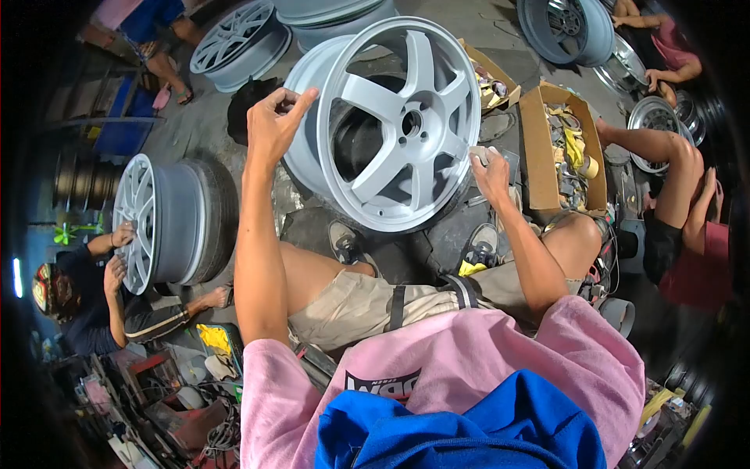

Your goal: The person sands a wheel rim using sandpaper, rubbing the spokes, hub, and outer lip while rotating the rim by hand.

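Well, the pale grey wheel (428, 123) sits straight ahead of the person in the pink shirt (461, 340), beyond their shoes (342, 238), with a hand at either side: the left hand (275, 123) beside the deep barrel, the right hand (491, 176) at the right edge of the spoked face. That face is tipped toward the person, so the wheel's axis runs from the hub back and away to the left. Of the two, the right hand looks nearer the front edge, though I couldn't swear to contact. Its fingers are bunched by something pale, perhaps a small pad, perhaps only dust; whether they are clamped I cannot tell. The left fingers curl, thumb toward the wheel, and I can't tell whether anything is pinched there either. The barrel's far side is hidden, as is most of whatever props it; a cardboard box (537, 148) stands just right of the right hand
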{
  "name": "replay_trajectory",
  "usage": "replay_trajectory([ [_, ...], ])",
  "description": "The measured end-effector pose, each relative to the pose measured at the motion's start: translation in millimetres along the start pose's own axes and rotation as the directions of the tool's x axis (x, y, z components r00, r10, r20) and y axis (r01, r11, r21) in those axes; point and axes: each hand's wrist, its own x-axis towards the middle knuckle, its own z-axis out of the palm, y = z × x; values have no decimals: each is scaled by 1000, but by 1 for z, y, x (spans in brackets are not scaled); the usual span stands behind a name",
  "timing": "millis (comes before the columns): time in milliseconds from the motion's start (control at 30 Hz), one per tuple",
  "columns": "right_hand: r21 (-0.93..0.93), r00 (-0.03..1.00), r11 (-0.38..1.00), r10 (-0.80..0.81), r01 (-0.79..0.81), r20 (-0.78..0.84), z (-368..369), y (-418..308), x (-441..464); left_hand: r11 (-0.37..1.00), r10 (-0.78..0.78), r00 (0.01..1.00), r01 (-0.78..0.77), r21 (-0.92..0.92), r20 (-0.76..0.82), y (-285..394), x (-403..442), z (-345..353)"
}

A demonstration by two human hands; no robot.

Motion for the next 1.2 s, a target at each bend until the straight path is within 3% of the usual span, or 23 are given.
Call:
replay_trajectory([
  [67,-1,1000,1000,5,-5,-8,0,5,-3,982,187,979,-185,35,-78,28,-11,3],
  [100,17,1000,1000,3,-3,17,1,5,-4,981,193,979,-191,34,-72,39,-14,7],
  [167,37,999,999,3,-4,37,3,2,-4,882,459,852,-471,17,-251,57,-18,15],
  [233,29,994,999,21,-24,112,1,-9,-5,839,532,811,-543,26,-243,70,-21,26],
  [300,15,991,1000,-17,15,136,0,-18,-8,771,635,769,-626,122,-67,79,-25,40],
  [433,50,983,995,-95,88,155,12,-21,-12,736,622,775,-627,254,111,54,-15,88],
  [500,37,983,993,-120,115,140,9,-17,-9,481,630,730,-635,604,265,48,-5,107],
  [533,23,981,994,-110,107,161,5,-14,-7,438,571,753,-616,655,326,46,0,114],
  [567,11,978,995,-98,98,183,2,-12,-8,439,572,752,-618,652,327,45,4,122],
  [633,0,976,994,-106,108,188,0,-4,-14,433,336,805,-593,679,489,46,6,134],
  [767,-15,967,988,-145,151,208,-2,5,-18,299,358,798,-591,750,485,51,-10,163],
  [933,14,975,999,-49,47,217,1,7,-20,368,457,750,-649,666,478,61,-20,148],
  [1000,27,972,999,16,-22,234,3,7,-20,566,492,725,-687,455,482,74,-32,134],
  [1033,13,964,1000,23,-27,266,3,2,-19,550,496,713,-700,455,496,77,-41,134],
  [1100,15,957,999,38,-44,286,7,-2,-17,894,254,761,-420,155,596,75,-65,145],
  [1167,104,972,987,-144,126,186,15,-4,-19,634,477,651,-720,281,590,52,-95,162],
  [1200,68,974,992,-118,107,193,15,-10,-18,580,300,625,-719,383,721,50,-105,168],
])
